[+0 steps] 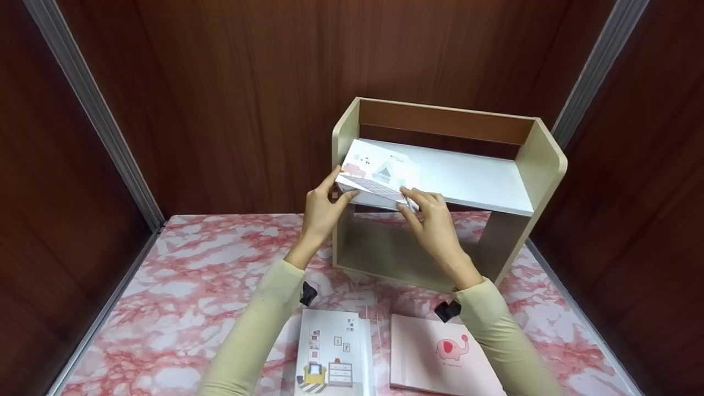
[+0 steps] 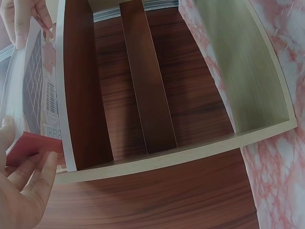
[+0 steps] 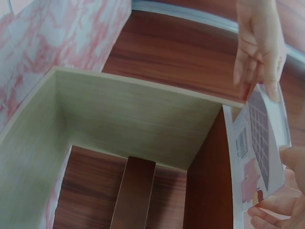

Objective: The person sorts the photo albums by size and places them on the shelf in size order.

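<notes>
A white book (image 1: 379,170) with small pictures on its cover is tilted over the left part of the upper shelf board (image 1: 478,176) of a small wooden bookshelf (image 1: 542,148). My left hand (image 1: 322,212) pinches its left end, thumb at the near edge. At the right end, my right hand (image 1: 434,220) grips the near corner between thumb and fingers. In the left wrist view the book (image 2: 40,90) shows a barcode, a grid pattern and a red part near the left hand (image 2: 28,191). The right wrist view shows the book (image 3: 259,143) close against the board's front edge.
A white book (image 1: 335,346) with a yellow armchair picture lies on the marbled table (image 1: 192,286). To its right lies a pink book (image 1: 423,352) with an elephant, partly behind the right sleeve. Dark wood panels (image 1: 247,82) stand behind and at both sides.
</notes>
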### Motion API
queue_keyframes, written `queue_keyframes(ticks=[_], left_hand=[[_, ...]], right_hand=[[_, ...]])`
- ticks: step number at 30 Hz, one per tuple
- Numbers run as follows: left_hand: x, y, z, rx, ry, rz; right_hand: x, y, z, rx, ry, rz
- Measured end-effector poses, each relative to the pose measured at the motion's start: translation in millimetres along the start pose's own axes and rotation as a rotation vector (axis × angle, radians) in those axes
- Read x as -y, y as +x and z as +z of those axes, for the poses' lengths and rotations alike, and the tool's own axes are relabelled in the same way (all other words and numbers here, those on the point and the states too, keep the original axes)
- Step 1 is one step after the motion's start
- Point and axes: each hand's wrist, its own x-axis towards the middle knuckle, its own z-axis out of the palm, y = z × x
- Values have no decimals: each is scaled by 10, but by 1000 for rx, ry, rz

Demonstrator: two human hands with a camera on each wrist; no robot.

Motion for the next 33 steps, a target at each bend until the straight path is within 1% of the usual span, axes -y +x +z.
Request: queue_keyframes(ticks=[10, 25, 33], left_hand=[[-3, 15, 11, 12, 33, -19], [3, 31, 27, 9, 58, 9], [17, 57, 27, 1, 67, 6]], right_hand=[[-20, 8, 16, -25, 3, 12], [-54, 29, 29, -41, -31, -16], [-53, 60, 42, -45, -37, -21]])
